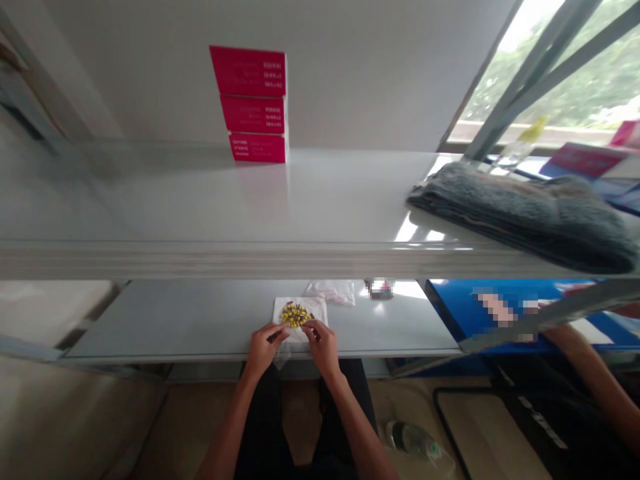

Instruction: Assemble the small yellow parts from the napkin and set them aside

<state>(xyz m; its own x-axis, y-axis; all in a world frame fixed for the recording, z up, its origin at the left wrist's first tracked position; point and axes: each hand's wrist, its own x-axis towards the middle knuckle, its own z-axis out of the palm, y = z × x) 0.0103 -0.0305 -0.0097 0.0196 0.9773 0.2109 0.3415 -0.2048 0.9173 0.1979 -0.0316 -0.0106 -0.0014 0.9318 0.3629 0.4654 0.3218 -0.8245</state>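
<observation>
A pile of small yellow and dark brown pieces (296, 315) lies on a white sheet (320, 307), paper or cloth; the pieces are too small to name. At the pile's near left edge is my left hand (264, 345), its thumb and fingertips drawn together in a pinch. Across from it, my right hand (323, 341) pinches at the pile's near right edge. Whatever sits between the fingertips of either hand is too small to make out. A clear plastic bag (283, 355) shows between the hands at the table's front edge.
Above the grey table (190, 320) runs a shelf (170, 200) bearing stacked red boxes (255, 113) and a folded grey towel (520, 207). Another clear bag (333, 292) lies behind the sheet. A bottle (415, 440) rests on the floor. At right, a person's arm (585, 360) reaches over a blue table (450, 293).
</observation>
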